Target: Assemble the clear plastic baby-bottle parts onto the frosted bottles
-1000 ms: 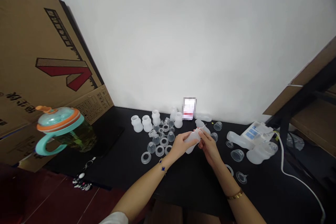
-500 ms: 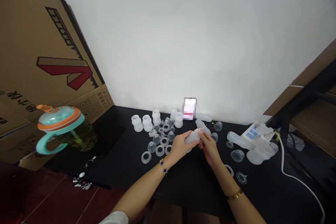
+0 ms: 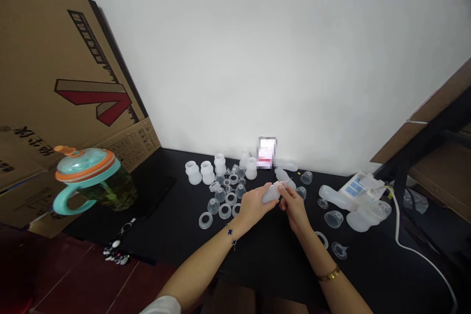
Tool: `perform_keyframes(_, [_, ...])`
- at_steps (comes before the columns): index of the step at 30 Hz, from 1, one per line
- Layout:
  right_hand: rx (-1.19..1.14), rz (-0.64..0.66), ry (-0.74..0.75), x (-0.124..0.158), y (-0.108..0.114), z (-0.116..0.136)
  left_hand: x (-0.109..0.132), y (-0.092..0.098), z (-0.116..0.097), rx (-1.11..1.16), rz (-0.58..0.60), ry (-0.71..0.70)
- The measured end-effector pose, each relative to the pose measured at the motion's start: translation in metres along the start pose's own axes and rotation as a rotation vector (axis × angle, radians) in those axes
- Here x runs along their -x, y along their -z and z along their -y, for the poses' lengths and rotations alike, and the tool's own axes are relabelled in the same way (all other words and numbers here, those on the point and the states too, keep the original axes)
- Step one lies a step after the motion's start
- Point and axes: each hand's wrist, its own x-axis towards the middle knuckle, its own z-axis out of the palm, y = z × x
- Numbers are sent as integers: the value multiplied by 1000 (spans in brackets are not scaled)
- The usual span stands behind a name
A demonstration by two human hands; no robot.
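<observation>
My left hand (image 3: 255, 202) is wrapped round a frosted white baby bottle (image 3: 271, 194), which lies tilted with its neck towards my right hand. The fingers of my right hand (image 3: 291, 200) are closed in a pinch at the bottle's neck end. A small pale tip shows above them, but what they grip there is mostly hidden. Left of my hands lie several translucent rings (image 3: 205, 220) and clear domed caps (image 3: 213, 206). Behind these stand several open white bottles (image 3: 193, 172). Another pale bottle (image 3: 284, 175) lies just beyond my hands.
To the right are clear caps (image 3: 334, 219), a lying bottle (image 3: 336, 197), a capped bottle (image 3: 362, 218) and a power strip (image 3: 355, 187) with a white cable (image 3: 396, 225). A lidded teal jug (image 3: 95, 181) stands left, by a large carton (image 3: 73, 122). A lit screen (image 3: 266, 151) leans against the wall.
The bottle has tipped slightly in my hands, and its neck end shows a little more. Both hands stay together at nearly the same spot; the view has shifted slightly.
</observation>
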Motion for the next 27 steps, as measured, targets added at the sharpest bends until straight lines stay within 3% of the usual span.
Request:
perform_keyframes(7, [23, -11, 20, 0, -1, -1, 1, -4, 6, -3, -30, -98])
perform_keyframes(27, [80, -76, 38, 5, -5, 2, 4, -11, 8, 4, -93, -154])
